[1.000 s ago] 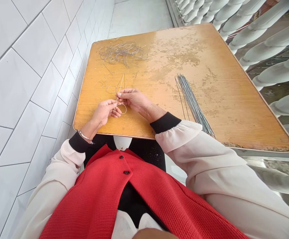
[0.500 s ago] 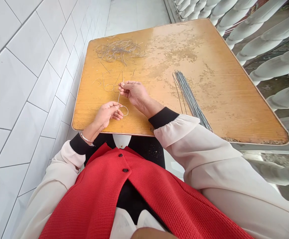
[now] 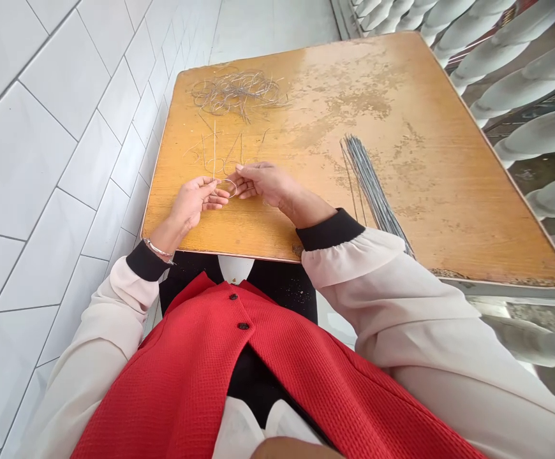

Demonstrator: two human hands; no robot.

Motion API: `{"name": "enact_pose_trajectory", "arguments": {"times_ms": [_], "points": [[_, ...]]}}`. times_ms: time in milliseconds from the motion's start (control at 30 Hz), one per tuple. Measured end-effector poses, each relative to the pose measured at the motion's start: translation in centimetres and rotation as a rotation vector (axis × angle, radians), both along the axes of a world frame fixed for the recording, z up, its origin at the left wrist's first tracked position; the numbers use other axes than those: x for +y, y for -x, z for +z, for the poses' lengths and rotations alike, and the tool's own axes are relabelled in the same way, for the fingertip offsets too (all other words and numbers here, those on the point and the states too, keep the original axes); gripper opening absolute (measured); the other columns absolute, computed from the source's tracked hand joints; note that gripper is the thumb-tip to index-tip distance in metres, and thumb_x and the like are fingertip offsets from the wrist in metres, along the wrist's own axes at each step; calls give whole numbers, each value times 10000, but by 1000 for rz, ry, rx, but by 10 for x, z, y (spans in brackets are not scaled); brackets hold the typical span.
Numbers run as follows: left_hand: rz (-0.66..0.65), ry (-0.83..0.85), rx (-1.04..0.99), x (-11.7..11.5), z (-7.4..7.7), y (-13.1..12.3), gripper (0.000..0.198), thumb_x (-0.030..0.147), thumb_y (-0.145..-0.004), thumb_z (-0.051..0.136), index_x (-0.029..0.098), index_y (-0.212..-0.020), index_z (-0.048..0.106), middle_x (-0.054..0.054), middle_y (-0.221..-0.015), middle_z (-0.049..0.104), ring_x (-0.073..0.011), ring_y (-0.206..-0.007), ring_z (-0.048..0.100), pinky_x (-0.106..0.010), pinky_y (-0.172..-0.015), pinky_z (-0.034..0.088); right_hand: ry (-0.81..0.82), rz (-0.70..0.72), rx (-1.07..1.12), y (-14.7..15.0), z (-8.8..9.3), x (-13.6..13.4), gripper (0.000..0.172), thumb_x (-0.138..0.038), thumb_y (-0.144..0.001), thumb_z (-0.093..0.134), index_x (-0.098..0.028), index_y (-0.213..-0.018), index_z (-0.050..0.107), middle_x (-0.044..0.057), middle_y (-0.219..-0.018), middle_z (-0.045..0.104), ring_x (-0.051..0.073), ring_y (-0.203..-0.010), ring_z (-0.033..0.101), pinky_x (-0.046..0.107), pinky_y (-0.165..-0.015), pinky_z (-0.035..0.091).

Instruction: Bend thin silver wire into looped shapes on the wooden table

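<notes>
My left hand [image 3: 195, 203] is closed in a pinch on a thin wire [image 3: 214, 150] above the table's near left part. One straight end of the wire sticks up beyond the fingertips, and a small round loop bends out to the right. My right hand [image 3: 265, 183] is at the loop's right side, thumb and fingers drawn together around its edge. The exact contact there is partly hidden. Just beyond both hands lie several loose bent wire pieces [image 3: 204, 152] on the tabletop.
The worn wooden table [image 3: 306, 146] carries a tangled heap of wire [image 3: 239, 90] at the far left. A bundle of straight grey wires [image 3: 373, 188] lies right of my right hand. A tiled wall [image 3: 48, 166] borders the left, a white balustrade [image 3: 521, 95] the right.
My right hand has left the wire's straight end and come down to the loop. My left hand has risen slightly and moved left, and the straight end now stands free.
</notes>
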State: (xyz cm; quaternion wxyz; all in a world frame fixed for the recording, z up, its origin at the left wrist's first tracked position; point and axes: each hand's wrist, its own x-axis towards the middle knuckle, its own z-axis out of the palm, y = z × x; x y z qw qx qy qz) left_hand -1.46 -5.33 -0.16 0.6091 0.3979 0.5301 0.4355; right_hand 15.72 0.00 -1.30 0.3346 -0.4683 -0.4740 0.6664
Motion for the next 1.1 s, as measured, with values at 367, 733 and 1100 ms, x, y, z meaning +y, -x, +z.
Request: {"name": "enact_pose_trajectory", "arguments": {"times_ms": [367,733,1100], "points": [[-39,-4,95,14,0,9,282,359,-1021,566,150,-847,640,-37,-838,739,-58,-584,650,-163,-567,484,-240,-83,-127,4,-16,6,263,-232,-782,867,-143,-603,695,-1,-489,597,72,-452,524,195,-460,437],[-114,-6,116,16,6,4,257,146,-1007,542,126,-761,616,3,-706,666,-39,-557,606,-166,-567,471,-383,-92,-178,7,-19,4,215,-194,-830,751,-158,-630,680,-17,-530,602,70,-481,499,211,-489,386],[-163,-159,524,26,-8,-2,322,52,-906,522,175,-609,538,4,-554,611,-83,-470,590,-193,-477,396,-696,-158,-542,9,-22,-4,245,-163,-826,617,-222,-588,614,-4,-563,585,160,-606,541,310,-683,436]]}}
